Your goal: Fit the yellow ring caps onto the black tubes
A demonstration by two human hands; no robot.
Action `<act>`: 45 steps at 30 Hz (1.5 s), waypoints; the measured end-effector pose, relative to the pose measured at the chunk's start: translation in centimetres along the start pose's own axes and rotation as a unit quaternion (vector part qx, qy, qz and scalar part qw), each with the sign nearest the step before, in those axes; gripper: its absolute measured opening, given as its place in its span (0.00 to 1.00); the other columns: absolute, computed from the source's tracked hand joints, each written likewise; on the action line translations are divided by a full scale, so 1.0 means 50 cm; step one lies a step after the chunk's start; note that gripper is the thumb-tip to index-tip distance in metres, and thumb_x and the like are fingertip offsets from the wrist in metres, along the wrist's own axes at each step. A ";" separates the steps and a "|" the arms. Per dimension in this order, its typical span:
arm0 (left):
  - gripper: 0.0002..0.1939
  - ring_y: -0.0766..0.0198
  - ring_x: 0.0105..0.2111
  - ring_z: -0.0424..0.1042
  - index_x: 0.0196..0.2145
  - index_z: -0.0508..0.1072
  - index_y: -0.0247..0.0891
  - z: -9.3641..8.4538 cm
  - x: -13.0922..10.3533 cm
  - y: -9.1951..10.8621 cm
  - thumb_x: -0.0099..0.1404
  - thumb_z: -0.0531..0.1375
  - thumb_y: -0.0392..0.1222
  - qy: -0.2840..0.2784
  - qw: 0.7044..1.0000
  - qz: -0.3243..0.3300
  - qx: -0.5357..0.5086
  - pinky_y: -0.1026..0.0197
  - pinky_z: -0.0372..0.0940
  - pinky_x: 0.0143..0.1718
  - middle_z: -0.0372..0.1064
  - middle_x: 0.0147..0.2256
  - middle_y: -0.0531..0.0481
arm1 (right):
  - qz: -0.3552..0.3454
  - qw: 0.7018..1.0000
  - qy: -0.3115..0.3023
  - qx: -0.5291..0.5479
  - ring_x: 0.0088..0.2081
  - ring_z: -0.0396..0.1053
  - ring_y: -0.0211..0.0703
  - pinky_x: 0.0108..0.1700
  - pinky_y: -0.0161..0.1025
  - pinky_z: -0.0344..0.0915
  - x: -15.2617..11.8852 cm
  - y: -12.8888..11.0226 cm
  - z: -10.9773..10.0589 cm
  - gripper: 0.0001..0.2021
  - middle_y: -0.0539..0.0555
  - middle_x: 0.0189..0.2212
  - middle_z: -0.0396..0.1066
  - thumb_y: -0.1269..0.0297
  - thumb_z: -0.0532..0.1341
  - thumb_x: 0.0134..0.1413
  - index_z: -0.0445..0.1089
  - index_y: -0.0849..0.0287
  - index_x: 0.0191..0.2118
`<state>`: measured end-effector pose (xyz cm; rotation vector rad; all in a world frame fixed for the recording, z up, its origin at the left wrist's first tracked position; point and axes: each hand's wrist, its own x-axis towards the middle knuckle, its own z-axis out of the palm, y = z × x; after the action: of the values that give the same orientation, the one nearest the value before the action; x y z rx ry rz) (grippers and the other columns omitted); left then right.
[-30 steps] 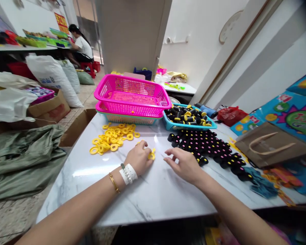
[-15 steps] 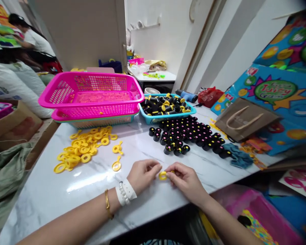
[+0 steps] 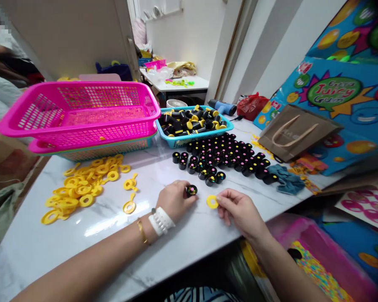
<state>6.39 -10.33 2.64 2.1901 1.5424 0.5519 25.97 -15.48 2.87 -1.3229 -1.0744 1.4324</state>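
Note:
My left hand (image 3: 175,199) is closed round a small black cup (image 3: 192,191) with coloured bits showing in its open top. Just to the right, my right hand (image 3: 237,207) pinches a flat yellow ring (image 3: 212,201) by its edge, a little apart from the cup. Many black cups with pink and yellow bits in them (image 3: 220,157) stand grouped beyond my hands. Left of my left hand lie two loose yellow ring pieces, one of them nearer (image 3: 129,206), and a heap of yellow rings (image 3: 82,186).
Stacked pink baskets (image 3: 91,121) stand at the back left. Beside them a blue basket (image 3: 193,132) holds black tubes with yellow caps. A brown paper bag (image 3: 294,134), a blue cloth (image 3: 286,179) and a gum box (image 3: 337,92) are at the right. A person sits far left.
A black cup is now in my left hand, which was empty-looking near the ring. My right hand has moved right with the yellow ring. The view has turned slightly to the right.

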 end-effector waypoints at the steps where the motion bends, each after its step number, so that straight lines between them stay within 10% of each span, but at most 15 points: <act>1: 0.13 0.60 0.32 0.72 0.39 0.75 0.38 -0.005 -0.019 -0.004 0.57 0.63 0.46 -0.013 1.000 -0.005 -0.010 0.61 0.63 0.35 0.73 0.31 0.49 | 0.009 1.000 -0.017 0.005 0.14 0.62 0.32 0.14 0.28 0.56 0.006 -0.008 0.009 0.16 0.49 0.17 0.69 0.53 0.68 0.48 0.69 0.61 0.28; 8: 0.11 0.65 0.25 0.70 0.36 0.74 0.38 -0.008 -0.077 -0.001 0.57 0.64 0.46 -0.063 0.992 -0.038 -0.101 0.65 0.58 0.27 0.72 0.25 0.53 | 0.059 0.992 -0.089 -0.059 0.13 0.65 0.34 0.15 0.27 0.62 0.052 -0.030 0.073 0.17 0.50 0.14 0.70 0.53 0.69 0.44 0.66 0.61 0.25; 22: 0.16 0.63 0.24 0.72 0.40 0.73 0.36 -0.017 -0.078 -0.002 0.56 0.64 0.46 -0.068 0.980 -0.033 -0.184 0.64 0.62 0.26 0.73 0.23 0.52 | 0.075 0.993 -0.070 -0.055 0.18 0.71 0.37 0.21 0.31 0.69 0.041 -0.003 0.061 0.18 0.53 0.18 0.73 0.51 0.70 0.44 0.67 0.61 0.26; 34: 0.19 0.71 0.15 0.67 0.55 0.68 0.38 -0.028 -0.066 0.010 0.67 0.54 0.43 -0.248 0.796 -0.208 -0.512 0.72 0.59 0.12 0.68 0.22 0.55 | 0.035 0.991 -0.100 -0.082 0.16 0.67 0.34 0.20 0.29 0.64 0.031 0.002 0.064 0.16 0.47 0.15 0.70 0.53 0.66 0.53 0.62 0.59 0.30; 45: 0.09 0.74 0.09 0.57 0.29 0.68 0.36 -0.018 -0.062 0.012 0.66 0.54 0.41 -0.140 0.864 -0.207 -0.438 0.72 0.52 0.11 0.61 0.15 0.60 | 0.064 0.990 -0.124 -0.028 0.21 0.73 0.39 0.25 0.34 0.70 0.036 0.004 0.066 0.18 0.48 0.20 0.73 0.52 0.68 0.48 0.60 0.58 0.29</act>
<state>5.40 -13.34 3.45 1.1479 1.1976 0.5969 22.61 -13.88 2.44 -1.2967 -1.2147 1.7080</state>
